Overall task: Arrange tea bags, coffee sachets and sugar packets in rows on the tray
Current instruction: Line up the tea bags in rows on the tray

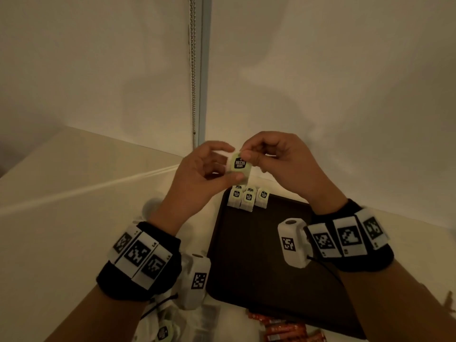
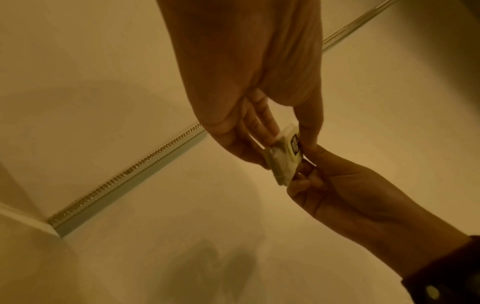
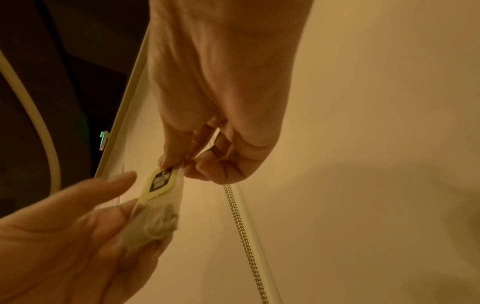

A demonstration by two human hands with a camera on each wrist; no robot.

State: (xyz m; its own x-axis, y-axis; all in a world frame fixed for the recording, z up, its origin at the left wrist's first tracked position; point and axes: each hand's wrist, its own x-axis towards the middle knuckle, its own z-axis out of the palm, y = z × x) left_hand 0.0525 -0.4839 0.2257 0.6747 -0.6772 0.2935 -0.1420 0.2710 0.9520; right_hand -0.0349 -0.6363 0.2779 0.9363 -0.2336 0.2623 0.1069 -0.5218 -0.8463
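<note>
A tea bag (image 1: 240, 166) with a pale green tag and a black logo is held up above the far end of the dark tray (image 1: 249, 255). My left hand (image 1: 209, 166) holds its lower part between thumb and fingers, and my right hand (image 1: 266, 154) pinches its top edge. The left wrist view shows the tea bag (image 2: 284, 156) between both hands, the right wrist view shows the tea bag (image 3: 158, 201) with its tag facing the camera. Several tea bags (image 1: 248, 199) lie side by side at the tray's far edge.
Red coffee sachets (image 1: 283, 329) lie off the tray's near edge. More tea bags (image 1: 164, 332) and pale packets (image 1: 207, 322) sit near my left forearm. A wall with a hanging bead chain (image 1: 193, 70) rises close behind the white table (image 1: 61, 206).
</note>
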